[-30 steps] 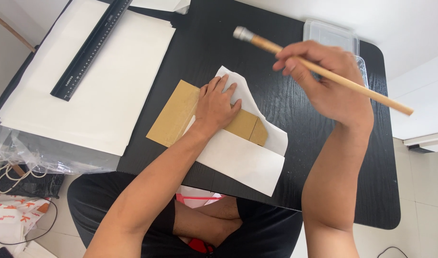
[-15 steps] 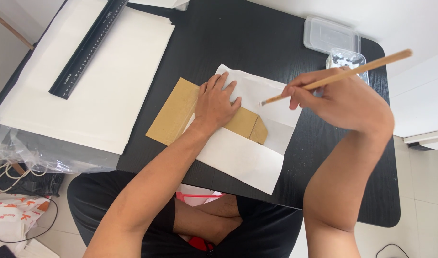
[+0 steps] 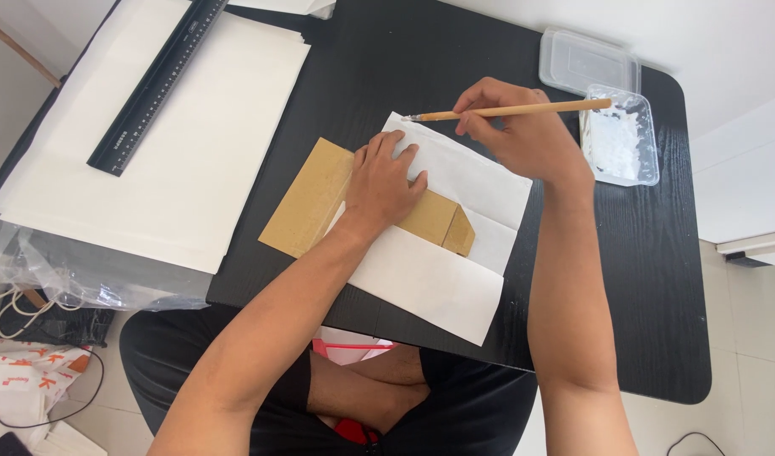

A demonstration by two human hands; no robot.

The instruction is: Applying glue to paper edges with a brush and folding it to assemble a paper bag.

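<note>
My left hand lies flat, pressing a brown cardboard piece onto a folded white paper sheet on the black table. My right hand grips a wooden-handled brush held nearly level. The brush tip touches the paper's far left corner, just beyond my left fingertips. The cardboard's right end pokes out below my left hand, partly wrapped by the paper.
A clear plastic tray holding white paste sits right of my right hand, with its lid behind it. A stack of large white sheets with a black ruler lies at left. Clear plastic wrap hangs over the near left edge.
My right hand has swung the brush around and lowered it, so the tip now points left and rests on the paper's far corner. My left hand has stayed on the cardboard.
</note>
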